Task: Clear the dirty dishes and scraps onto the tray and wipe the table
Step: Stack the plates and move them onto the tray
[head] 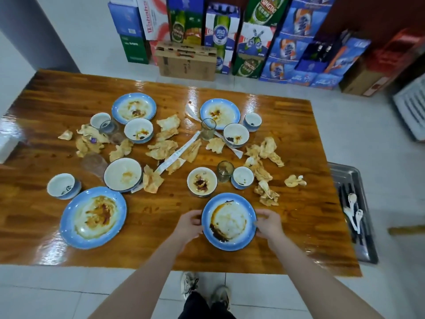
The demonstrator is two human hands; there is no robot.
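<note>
Stacked beer cartons (253, 31) line the far wall behind a glossy wooden table (161, 245) on a pale tiled floor. Fingers of the left hand (189, 223) curl round the left rim of a blue-rimmed plate (229, 221), and fingers of the right hand (269, 223) curl round its right rim, so both hands grip it. Whether it rests on the wood or is just raised cannot be told. Smeared with dark sauce, it sits close to the table's near edge.

Just beyond it stand a sauce-stained bowl (202, 181), a small glass (225, 171) and a blue cup (242, 177). A larger dirty plate (93, 214) lies to the left. Crumpled napkins (268, 193) are scattered across the middle and right, among more plates, bowls and cups farther back. Past the table's right end sits a metal tray (365, 249) holding white spoons (353, 203).
</note>
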